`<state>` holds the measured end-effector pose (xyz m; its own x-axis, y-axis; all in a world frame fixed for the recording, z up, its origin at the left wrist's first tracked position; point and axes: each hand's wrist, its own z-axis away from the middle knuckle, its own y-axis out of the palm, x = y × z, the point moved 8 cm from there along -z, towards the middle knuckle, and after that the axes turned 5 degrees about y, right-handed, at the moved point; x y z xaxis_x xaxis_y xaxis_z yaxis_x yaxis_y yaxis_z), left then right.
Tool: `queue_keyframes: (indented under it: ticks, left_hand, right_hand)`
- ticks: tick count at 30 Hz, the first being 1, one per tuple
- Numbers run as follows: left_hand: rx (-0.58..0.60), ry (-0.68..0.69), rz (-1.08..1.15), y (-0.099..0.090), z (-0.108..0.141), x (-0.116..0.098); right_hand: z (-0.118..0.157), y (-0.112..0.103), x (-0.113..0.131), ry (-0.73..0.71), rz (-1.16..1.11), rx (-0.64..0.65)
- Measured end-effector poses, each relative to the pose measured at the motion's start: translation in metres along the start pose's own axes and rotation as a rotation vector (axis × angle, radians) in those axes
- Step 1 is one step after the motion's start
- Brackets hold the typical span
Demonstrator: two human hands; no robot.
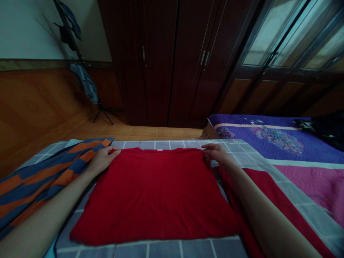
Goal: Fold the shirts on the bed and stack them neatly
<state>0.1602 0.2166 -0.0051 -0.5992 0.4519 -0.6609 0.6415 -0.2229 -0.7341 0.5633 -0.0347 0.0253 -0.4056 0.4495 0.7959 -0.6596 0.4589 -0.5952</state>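
A red shirt [158, 193] lies spread on a grey checked bed cover [150, 249], its neckline at the far side with a small white label [159, 149]. My left hand [103, 157] is closed on the shirt's far left corner, thumb and fingers pinching the edge. At the far right corner, my right hand [217, 154] grips the cloth, its fingertips partly hidden. Beside my left arm is a blue and orange striped cloth [61, 168]. More red cloth [264, 182] lies under and beyond my right forearm.
Dark wooden wardrobes [158, 71] stand beyond the tiled floor [150, 133]. At the left back is a coat stand [100, 107] with clothes hanging on it. A purple and pink bedspread [242, 125] lies to the right, with a dark garment [328, 129] on it.
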Motion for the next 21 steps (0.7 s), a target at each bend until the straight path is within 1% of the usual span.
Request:
queue_keyframes:
  ticks: [2,3,4,5,6,7,8,9,10,11,13,16,19,21]
  left_hand:
    - [-0.072,0.064,-0.100,-0.009,0.006,-0.016]
    - [-0.116,0.137,-0.161,-0.012,0.011,-0.030]
    - [-0.142,0.233,-0.221,-0.013,0.018,-0.046]
    - [-0.137,0.341,-0.274,-0.009,0.025,-0.063]
    - [-0.093,0.445,-0.318,-0.001,0.033,-0.078]
    - [-0.016,0.532,-0.352,0.011,0.041,-0.090]
    - [0.077,0.593,-0.380,0.025,0.047,-0.096]
    - [0.173,0.628,-0.408,0.039,0.053,-0.098]
    - [0.251,0.643,-0.436,0.052,0.057,-0.097]
    - [0.305,0.643,-0.462,0.061,0.059,-0.093]
    - [0.350,0.616,-0.500,0.070,0.059,-0.080]
    - [0.365,0.545,-0.513,0.065,0.052,-0.062]
    - [0.384,0.452,-0.516,0.054,0.045,-0.047]
    - [0.385,0.410,-0.518,0.049,0.042,-0.040]
  right_hand:
    - [0.004,-0.004,0.011,-0.048,0.054,-0.092]
    - [0.010,-0.002,0.020,-0.095,0.081,-0.123]
    - [0.019,0.005,0.032,-0.165,0.120,-0.137]
    - [0.030,0.017,0.044,-0.252,0.174,-0.127]
    - [0.043,0.034,0.056,-0.350,0.246,-0.094]
    - [0.056,0.054,0.066,-0.437,0.334,-0.040]
    - [0.067,0.074,0.071,-0.498,0.428,0.028]
    - [0.076,0.093,0.071,-0.531,0.523,0.096]
    - [0.082,0.108,0.068,-0.536,0.603,0.160]
    - [0.085,0.118,0.062,-0.532,0.674,0.210]
    - [0.083,0.126,0.050,-0.520,0.784,0.245]
    - [0.070,0.116,0.034,-0.512,0.880,0.176]
    - [0.054,0.100,0.020,-0.444,0.933,0.076]
    - [0.047,0.093,0.012,-0.393,0.952,0.020]
